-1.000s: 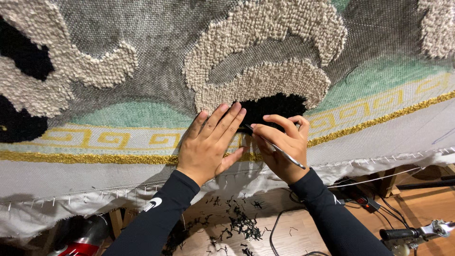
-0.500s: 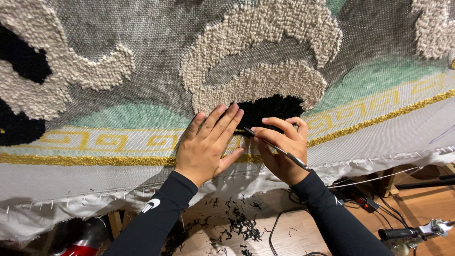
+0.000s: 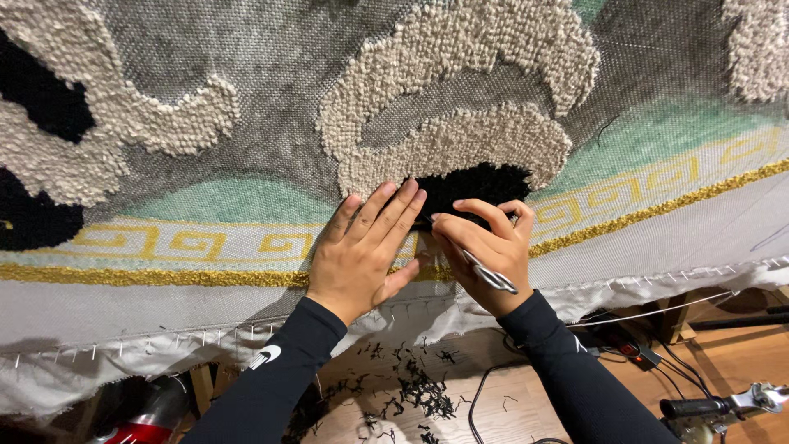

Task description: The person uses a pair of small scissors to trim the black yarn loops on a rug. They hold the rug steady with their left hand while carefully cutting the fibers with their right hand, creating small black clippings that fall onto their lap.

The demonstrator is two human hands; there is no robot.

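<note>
A tufted rug (image 3: 246, 131) is stretched on a frame in front of me, with cream looped shapes, grey backing cloth, a mint band and a gold key-pattern border. My left hand (image 3: 362, 251) lies flat on the cloth, fingers together, just left of a black tufted patch (image 3: 477, 185). My right hand (image 3: 485, 251) grips small metal scissors (image 3: 485, 271), their tips at the lower left edge of the black patch, touching my left fingertips. Both arms wear black sleeves.
The rug's white bottom edge (image 3: 164, 345) is pinned along the frame. Below, black yarn clippings (image 3: 411, 390) litter the wooden floor. A power strip with cables (image 3: 625, 345) lies at the right, a red object (image 3: 140, 427) at bottom left, a metal handle (image 3: 723, 407) at bottom right.
Both hands stay in nearly the same place; the right hand shifts slightly with the scissors at the black patch.
</note>
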